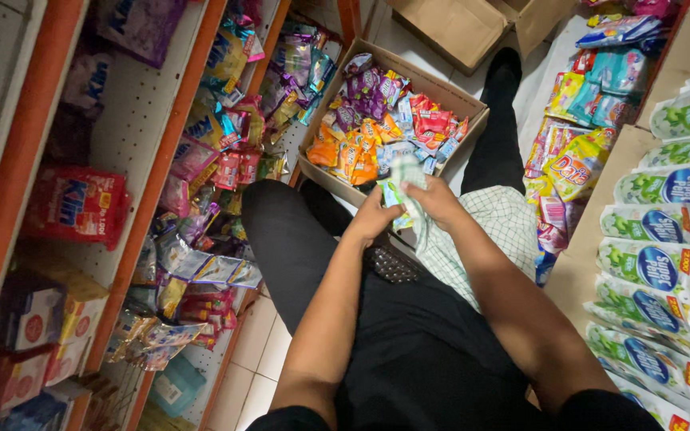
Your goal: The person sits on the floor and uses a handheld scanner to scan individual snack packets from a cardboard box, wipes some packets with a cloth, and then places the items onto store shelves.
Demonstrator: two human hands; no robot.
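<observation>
I'm looking down at shelving (133, 152) running along the left of the frame, and a cardboard box (449, 94) of sachets sitting upper centre. Both hands are gripping a pale green sachet strip (406, 177) at mid-frame, long axis running upright: left hand (373, 217) beside it, right hand (434, 201) closing over it.

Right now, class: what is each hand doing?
Left hand: closed on the strip of pale sachets.
Right hand: closed on the same strip, higher up.
</observation>
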